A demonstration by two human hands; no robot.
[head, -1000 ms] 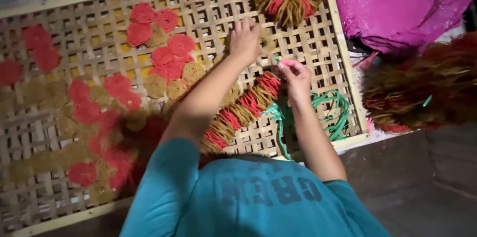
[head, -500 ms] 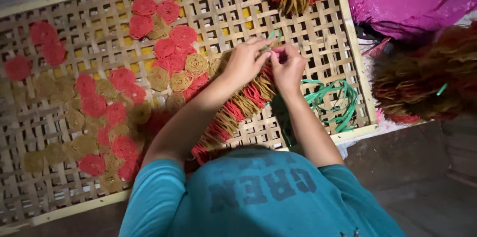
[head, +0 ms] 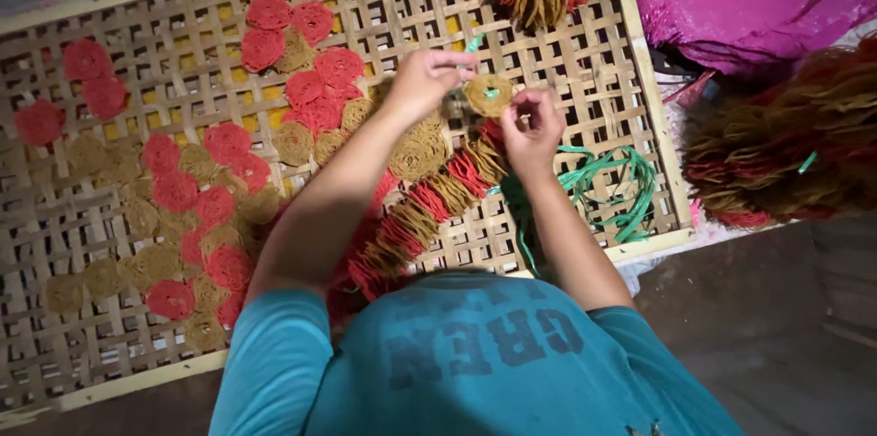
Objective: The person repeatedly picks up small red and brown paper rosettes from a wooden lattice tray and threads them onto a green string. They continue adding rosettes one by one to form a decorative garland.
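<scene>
Slanting garland, lower-left to hands' disc

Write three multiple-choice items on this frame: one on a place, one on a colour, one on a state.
1. Where do the loose green strings lie?
A. On a chair
B. On the woven tray, beside the right hand
C. Around the person's neck

2. What colours are the flat discs spread on the woven tray?
A. Blue and white
B. Black and grey
C. Red and tan

3. How is the tan disc between the hands?
A. Held above the woven tray by the left hand and the right hand
B. Lying untouched on the floor
C. Torn in two

Key: 1 B, the strings rest on the slats by the right wrist; 2 C, only red and tan discs show; 3 A, fingers of both hands pinch it.
</scene>
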